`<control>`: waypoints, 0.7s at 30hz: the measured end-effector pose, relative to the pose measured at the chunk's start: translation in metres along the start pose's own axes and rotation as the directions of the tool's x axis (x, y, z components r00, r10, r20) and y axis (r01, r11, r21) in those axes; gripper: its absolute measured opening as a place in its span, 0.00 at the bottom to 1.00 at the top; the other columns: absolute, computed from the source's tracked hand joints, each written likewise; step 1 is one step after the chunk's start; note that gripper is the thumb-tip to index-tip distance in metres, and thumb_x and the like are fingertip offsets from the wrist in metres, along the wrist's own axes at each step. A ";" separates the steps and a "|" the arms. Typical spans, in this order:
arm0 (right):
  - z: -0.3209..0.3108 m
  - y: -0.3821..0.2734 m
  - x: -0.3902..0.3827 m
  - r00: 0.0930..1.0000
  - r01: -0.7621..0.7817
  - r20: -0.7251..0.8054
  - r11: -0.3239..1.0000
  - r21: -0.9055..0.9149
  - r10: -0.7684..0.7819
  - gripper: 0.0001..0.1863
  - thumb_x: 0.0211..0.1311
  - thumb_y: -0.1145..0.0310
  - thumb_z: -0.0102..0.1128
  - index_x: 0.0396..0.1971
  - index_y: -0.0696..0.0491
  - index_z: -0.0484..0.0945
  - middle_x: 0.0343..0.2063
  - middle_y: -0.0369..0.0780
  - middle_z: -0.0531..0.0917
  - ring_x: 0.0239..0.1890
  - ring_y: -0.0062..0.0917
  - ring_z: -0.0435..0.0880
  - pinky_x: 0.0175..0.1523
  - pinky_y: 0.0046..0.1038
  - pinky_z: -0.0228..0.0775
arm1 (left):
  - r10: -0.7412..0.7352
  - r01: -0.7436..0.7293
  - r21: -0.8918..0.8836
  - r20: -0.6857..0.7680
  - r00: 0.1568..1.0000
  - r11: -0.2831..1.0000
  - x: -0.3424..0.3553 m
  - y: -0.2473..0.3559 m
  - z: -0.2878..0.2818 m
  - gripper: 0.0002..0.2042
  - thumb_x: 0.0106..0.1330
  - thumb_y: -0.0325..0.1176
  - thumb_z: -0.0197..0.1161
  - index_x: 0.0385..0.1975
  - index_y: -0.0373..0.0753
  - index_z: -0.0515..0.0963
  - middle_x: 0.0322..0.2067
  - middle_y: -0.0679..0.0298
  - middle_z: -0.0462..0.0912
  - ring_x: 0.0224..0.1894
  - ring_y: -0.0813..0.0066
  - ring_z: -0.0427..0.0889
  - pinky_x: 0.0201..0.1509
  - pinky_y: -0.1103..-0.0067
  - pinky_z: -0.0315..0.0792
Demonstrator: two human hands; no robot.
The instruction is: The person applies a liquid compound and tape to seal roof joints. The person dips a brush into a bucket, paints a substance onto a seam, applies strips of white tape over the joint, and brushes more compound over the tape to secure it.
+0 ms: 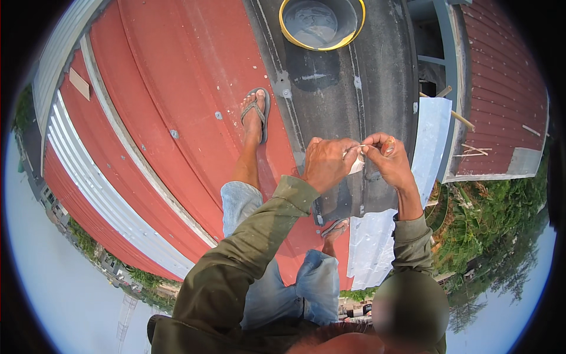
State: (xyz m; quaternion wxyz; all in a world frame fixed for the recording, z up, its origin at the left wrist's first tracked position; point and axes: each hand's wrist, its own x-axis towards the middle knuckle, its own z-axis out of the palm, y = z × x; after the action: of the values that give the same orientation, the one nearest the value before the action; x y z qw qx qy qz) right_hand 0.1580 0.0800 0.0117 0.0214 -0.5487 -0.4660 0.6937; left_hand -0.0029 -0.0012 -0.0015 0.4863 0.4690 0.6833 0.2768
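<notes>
My left hand [329, 162] and my right hand [389, 159] meet above the dark roof sheet, fingertips pinched close together. Between them is a small, thin whitish piece [357, 163], like paper, partly hidden by my left fingers. A narrow pale end shows where both sets of fingertips come together; its exact kind is too small to tell. Both hands are closed, with the thumbs against the fingers. An orange-brown mark shows on a finger of my right hand.
I am on a ribbed red metal roof [194, 76] in flip-flops [265, 115]. A black bucket with a yellow rim [287, 34] stands ahead on the dark sheet [386, 88]. Silvery sheeting [433, 135] lines the right edge. Beyond are thin sticks [463, 120], another red roof and greenery below.
</notes>
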 end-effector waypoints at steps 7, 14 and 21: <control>-0.006 0.003 -0.004 0.988 0.083 0.114 0.984 0.158 -0.102 0.09 0.58 0.74 0.62 0.38 0.61 0.79 0.31 0.35 0.83 0.33 0.13 0.78 0.38 0.18 0.70 | -0.323 0.385 -0.224 0.271 0.907 0.895 0.010 0.002 -0.013 0.13 0.60 0.39 0.61 0.34 0.35 0.83 0.25 0.56 0.84 0.28 0.69 0.83 0.35 0.73 0.73; -0.014 -0.005 -0.007 0.980 0.054 0.196 0.990 -0.127 -0.028 0.06 0.57 0.73 0.64 0.33 0.59 0.81 0.25 0.33 0.81 0.28 0.11 0.75 0.31 0.17 0.66 | -0.293 0.399 -0.207 0.405 0.866 0.894 0.006 0.000 -0.013 0.15 0.60 0.42 0.60 0.35 0.36 0.84 0.25 0.55 0.84 0.27 0.66 0.83 0.34 0.72 0.74; -0.012 0.005 0.002 0.996 0.082 0.051 0.993 -0.080 -0.078 0.02 0.54 0.76 0.61 0.28 0.57 0.80 0.21 0.30 0.78 0.24 0.10 0.70 0.28 0.18 0.61 | -0.179 0.266 -0.261 0.313 0.933 0.928 0.007 0.005 -0.012 0.14 0.61 0.41 0.59 0.35 0.37 0.84 0.25 0.53 0.83 0.27 0.62 0.83 0.36 0.70 0.73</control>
State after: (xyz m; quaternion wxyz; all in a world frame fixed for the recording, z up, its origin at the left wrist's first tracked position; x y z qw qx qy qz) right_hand 0.1688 0.0855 0.0078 0.0154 -0.5135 -0.5161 0.6854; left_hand -0.0126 0.0082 0.0045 0.6729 0.3434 0.6060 0.2492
